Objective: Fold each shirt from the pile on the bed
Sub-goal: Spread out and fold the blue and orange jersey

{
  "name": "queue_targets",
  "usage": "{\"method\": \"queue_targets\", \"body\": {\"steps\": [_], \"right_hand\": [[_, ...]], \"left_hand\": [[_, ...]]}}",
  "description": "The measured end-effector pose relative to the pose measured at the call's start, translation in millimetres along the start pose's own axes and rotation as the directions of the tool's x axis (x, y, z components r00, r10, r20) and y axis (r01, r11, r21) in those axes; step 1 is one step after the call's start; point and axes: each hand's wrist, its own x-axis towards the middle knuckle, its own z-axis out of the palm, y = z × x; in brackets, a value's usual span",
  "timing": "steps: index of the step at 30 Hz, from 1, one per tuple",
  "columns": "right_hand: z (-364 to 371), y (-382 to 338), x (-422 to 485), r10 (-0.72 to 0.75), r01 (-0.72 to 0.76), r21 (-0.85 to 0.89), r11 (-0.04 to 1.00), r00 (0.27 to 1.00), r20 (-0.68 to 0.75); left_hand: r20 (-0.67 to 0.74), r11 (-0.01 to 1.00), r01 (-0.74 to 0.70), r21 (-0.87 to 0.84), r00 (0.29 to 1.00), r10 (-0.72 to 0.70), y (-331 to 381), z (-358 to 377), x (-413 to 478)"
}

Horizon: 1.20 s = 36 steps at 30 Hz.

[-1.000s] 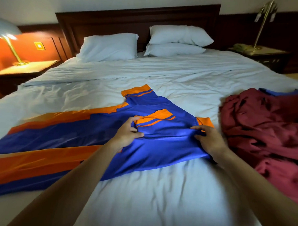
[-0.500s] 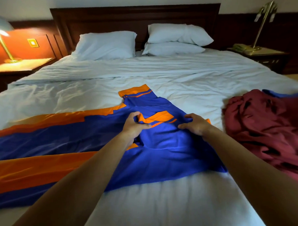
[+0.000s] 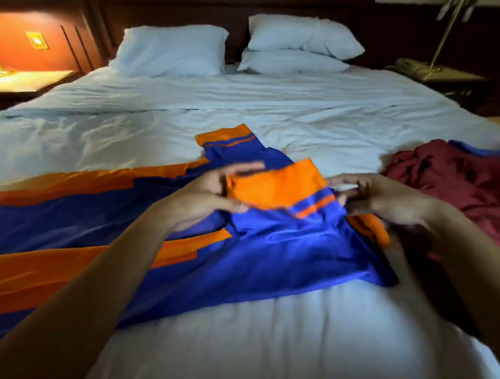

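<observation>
Currently, the left hand (image 3: 211, 193) has its fingers and thumb curled round the left edge of the shirt's orange-cuffed sleeve (image 3: 274, 187). The right hand (image 3: 386, 201) pinches the sleeve's opposite edge, by the thin orange stripe. Motion blur hides the exact finger placement of both hands. The sleeve is stretched between the two hands and raised off the fabric below.

The smooth blue fabric shirt with orange bands (image 3: 269, 256) lies spread on the white-sheeted bed (image 3: 265, 333). Its body lies directly beneath and in front of the hands, and extends away to the left edge of the view. The crumpled maroon fabric pile (image 3: 458, 184) lies on the bed just beside the right hand.
</observation>
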Motion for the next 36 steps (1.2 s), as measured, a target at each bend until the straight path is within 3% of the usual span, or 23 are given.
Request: {"method": "queue_targets", "body": {"steps": [2,4,6,8,10,14,18,20,22,26,28,31,34,36], "right_hand": [[1,0,-15,0.063,-0.058,-0.235,0.970,0.998,0.014],[8,-1,-22,0.073,-0.094,-0.291,0.952,0.994,-0.081],[15,5,-20,0.017,-0.133,-0.391,0.911,0.958,-0.288],[22,7,-17,0.002,-0.254,-0.500,0.828,0.892,-0.451],[32,9,-16,0.062,-0.353,-0.535,0.767,0.872,-0.485],[49,11,-11,0.157,-0.343,-0.537,0.770,0.919,-0.362],[63,15,-2,0.177,-0.202,-0.569,0.797,0.979,-0.099],[64,15,-3,0.178,-0.193,-0.541,0.819,0.981,-0.081],[62,7,-14,0.196,-0.214,-0.402,0.890,0.977,-0.086],[47,-3,-32,0.169,-0.207,-0.189,0.960,0.966,-0.198],[41,0,-36,0.196,-0.255,-0.237,0.938,0.949,-0.245],[41,12,-35,0.274,-0.334,-0.368,0.868,0.939,-0.207],[51,20,-36,0.210,-0.228,-0.414,0.881,0.974,-0.089],[58,23,-35,0.155,-0.130,-0.563,0.816,0.988,-0.004]], "left_hand": [[0.191,0.987,0.112,0.112,0.973,-0.132,0,-1,-23],[0.164,0.978,0.169,0.123,0.968,-0.188,-2,1,-38],[-0.081,0.976,0.179,0.127,0.982,-0.170,-7,4,-41],[-0.369,0.958,0.266,0.107,0.905,-0.210,-13,10,-38],[-0.469,0.919,0.372,0.135,0.841,-0.271,-20,20,-34],[-0.475,0.809,0.478,0.342,0.831,-0.290,-24,46,-33],[-0.466,0.781,0.538,0.318,0.806,-0.365,-25,57,-30],[-0.459,0.820,0.531,0.211,0.795,-0.397,-28,56,-30],[-0.455,0.854,0.509,0.112,0.790,-0.411,-29,52,-31],[-0.334,0.908,0.420,-0.004,0.855,-0.397,-29,51,-38],[-0.268,0.927,0.374,-0.012,0.892,-0.364,-31,53,-41],[-0.228,0.933,0.347,0.092,0.920,-0.320,-30,59,-45],[-0.210,0.904,0.346,0.250,0.931,-0.298,-26,64,-46],[-0.191,0.881,0.360,0.306,0.930,-0.314,-25,64,-48]]}}
